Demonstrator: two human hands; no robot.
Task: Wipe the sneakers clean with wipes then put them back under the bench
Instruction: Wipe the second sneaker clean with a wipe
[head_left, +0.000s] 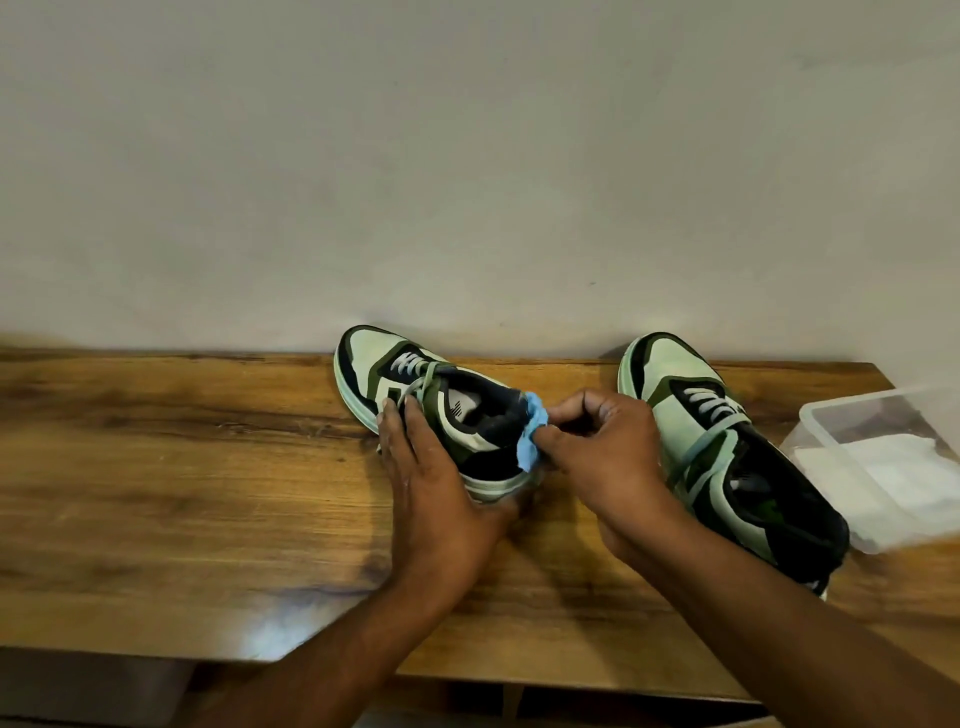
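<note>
A plain pale wall (467, 156) rose behind the wooden table (182, 467), where two green, black and mint sneakers stood toes to the wall. The left hand (441, 493) curled its fingers (410, 431) round the left sneaker (415, 395), while the right hand (608, 452) pinched a blue wipe (535, 436) against its heel. The right sneaker (727, 457) lay at three o'clock, just beside a clear plastic container (893, 457) holding white wipes.
</note>
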